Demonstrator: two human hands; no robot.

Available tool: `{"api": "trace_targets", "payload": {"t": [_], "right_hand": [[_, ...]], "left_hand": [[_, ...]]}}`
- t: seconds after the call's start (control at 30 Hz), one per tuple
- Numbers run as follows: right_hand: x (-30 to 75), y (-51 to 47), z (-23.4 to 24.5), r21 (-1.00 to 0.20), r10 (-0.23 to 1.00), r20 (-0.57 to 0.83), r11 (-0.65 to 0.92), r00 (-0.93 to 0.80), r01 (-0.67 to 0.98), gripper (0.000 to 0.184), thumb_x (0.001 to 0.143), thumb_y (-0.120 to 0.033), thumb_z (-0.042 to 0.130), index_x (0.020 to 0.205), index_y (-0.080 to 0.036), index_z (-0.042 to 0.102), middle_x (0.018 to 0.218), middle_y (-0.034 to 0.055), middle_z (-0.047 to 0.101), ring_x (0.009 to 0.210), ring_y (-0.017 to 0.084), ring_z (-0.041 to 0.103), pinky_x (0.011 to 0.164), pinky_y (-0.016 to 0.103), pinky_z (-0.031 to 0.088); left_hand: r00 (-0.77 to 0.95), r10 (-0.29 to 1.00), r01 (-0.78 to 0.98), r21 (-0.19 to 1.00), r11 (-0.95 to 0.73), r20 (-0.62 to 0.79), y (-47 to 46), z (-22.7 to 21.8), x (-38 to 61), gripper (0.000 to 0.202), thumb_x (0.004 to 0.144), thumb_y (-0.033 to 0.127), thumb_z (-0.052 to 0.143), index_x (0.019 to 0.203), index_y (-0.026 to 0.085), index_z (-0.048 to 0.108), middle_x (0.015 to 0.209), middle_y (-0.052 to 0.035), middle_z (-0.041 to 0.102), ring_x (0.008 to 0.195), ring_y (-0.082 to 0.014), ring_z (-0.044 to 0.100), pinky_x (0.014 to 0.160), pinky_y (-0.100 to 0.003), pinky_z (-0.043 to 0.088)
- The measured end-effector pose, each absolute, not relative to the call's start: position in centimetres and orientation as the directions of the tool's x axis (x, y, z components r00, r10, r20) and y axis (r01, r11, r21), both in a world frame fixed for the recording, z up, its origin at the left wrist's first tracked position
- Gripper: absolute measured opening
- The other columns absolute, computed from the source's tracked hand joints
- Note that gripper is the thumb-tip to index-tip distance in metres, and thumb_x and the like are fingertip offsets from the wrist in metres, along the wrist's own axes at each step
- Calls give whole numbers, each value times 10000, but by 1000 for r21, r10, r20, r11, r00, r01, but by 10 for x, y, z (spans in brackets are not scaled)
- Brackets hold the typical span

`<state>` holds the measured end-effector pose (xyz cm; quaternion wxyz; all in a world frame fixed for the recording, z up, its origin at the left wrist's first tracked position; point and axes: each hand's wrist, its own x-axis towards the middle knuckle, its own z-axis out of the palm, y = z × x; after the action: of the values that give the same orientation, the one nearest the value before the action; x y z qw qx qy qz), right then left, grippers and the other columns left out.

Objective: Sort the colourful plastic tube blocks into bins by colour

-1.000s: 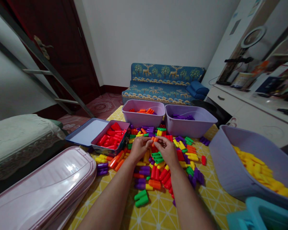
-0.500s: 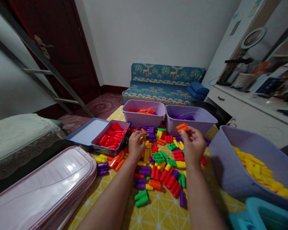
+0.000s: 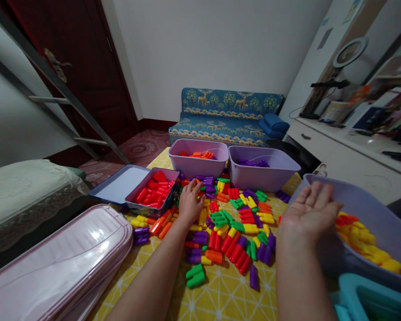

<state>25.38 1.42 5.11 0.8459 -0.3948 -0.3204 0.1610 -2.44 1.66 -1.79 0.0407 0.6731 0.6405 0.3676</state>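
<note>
My left hand (image 3: 191, 203) reaches into the far left of a pile of plastic toy bullets (image 3: 225, 218), joined in small clusters of red, green, yellow, purple and orange. Its fingers are apart, over orange and purple pieces, and I see nothing held. My right hand (image 3: 305, 214) is open, palm up and bare, at the near left rim of the purple bin (image 3: 381, 205) on the right. Inside that bin lie yellow pieces (image 3: 367, 243), with an orange-red piece (image 3: 345, 218) on top near my fingers.
Two lilac bins stand behind the pile: the left bin (image 3: 197, 167) has orange pieces, the right bin (image 3: 263, 178) purple ones. An open tin (image 3: 147, 206) holds red pieces. Stacked clear lids (image 3: 70, 254) lie at left. A turquoise plastic object (image 3: 357, 285) is at near right.
My right hand has swung right from above the pile to the yellow-filled bin and opened, letting go of the orange piece. My left hand stays nearly in place, its fingers more spread.
</note>
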Motion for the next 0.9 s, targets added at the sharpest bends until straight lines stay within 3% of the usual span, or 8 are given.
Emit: {"api": "trace_targets", "payload": {"t": [0.1, 0.2, 0.3, 0.37, 0.47, 0.6, 0.77, 0.9], "right_hand": [[240, 16, 50, -847, 627, 349, 529, 697, -51, 559, 908, -556, 154, 1345, -279, 366, 1500, 84, 359, 1343, 216, 418, 1009, 491, 430], [223, 24, 37, -944, 705, 228, 328, 672, -24, 533, 836, -534, 396, 1256, -217, 481, 1301, 116, 580, 1207, 238, 547, 963, 472, 441], [209, 31, 12, -965, 776, 245, 141, 581, 219, 482, 734, -477, 551, 1088, -156, 610, 1138, 150, 660, 1106, 274, 588, 965, 470, 425], [203, 30, -2, -864, 836, 314, 55, 451, 500, 459, 713, -439, 591, 1069, -155, 641, 1167, 179, 637, 1140, 314, 555, 996, 502, 387], [193, 21, -10, -596, 907, 325, -24, 268, 803, 478, 723, -372, 636, 1167, -195, 630, 1346, 194, 510, 1229, 381, 472, 1007, 566, 345], [181, 14, -3, -446, 952, 278, 7, 131, 895, 498, 761, -343, 635, 1231, -181, 602, 1385, 212, 449, 1232, 391, 470, 983, 541, 390], [166, 15, 5, -561, 970, 244, 144, -3, 815, 537, 785, -327, 598, 1298, -183, 534, 1300, 154, 535, 1175, 300, 541, 991, 439, 429], [152, 11, 9, -646, 981, 167, 187, -102, 740, 536, 789, -276, 579, 1318, -221, 510, 1287, 112, 580, 1152, 277, 569, 986, 425, 434]], "left_hand": [[-75, 889, 855, 488, -176, 451, 17, -18, -24, 487, 818, 257, 597, 1301, 217, 550, 1461, -119, 430, 1202, -323, 473, 1030, -491, 406], [-53, 887, 863, 469, -190, 458, 18, -17, -25, 491, 811, 243, 595, 1300, 235, 555, 1430, -94, 470, 1162, -301, 486, 1024, -459, 407], [-44, 890, 852, 483, -205, 455, 17, -15, -26, 449, 799, 238, 599, 1248, 258, 599, 1334, -64, 546, 1136, -278, 495, 1008, -433, 414], [-31, 890, 838, 498, -225, 454, 17, -14, -27, 413, 791, 226, 600, 1200, 273, 632, 1253, -46, 591, 1108, -266, 505, 990, -416, 421], [-15, 892, 822, 513, -246, 451, 16, -13, -28, 406, 782, 211, 593, 1179, 274, 648, 1174, -38, 635, 1062, -261, 511, 964, -398, 427], [0, 903, 825, 511, -243, 429, 16, -11, -28, 481, 759, 188, 579, 1233, 263, 619, 1197, -33, 637, 1054, -271, 503, 948, -403, 427], [22, 929, 837, 502, -219, 368, 15, -8, -26, 598, 714, 127, 552, 1290, 290, 570, 1222, -35, 631, 1101, -289, 504, 923, -426, 427], [67, 940, 846, 480, -230, 334, 14, -6, -24, 550, 723, 124, 523, 1241, 288, 610, 1199, -42, 638, 1107, -281, 522, 919, -427, 421]]}}
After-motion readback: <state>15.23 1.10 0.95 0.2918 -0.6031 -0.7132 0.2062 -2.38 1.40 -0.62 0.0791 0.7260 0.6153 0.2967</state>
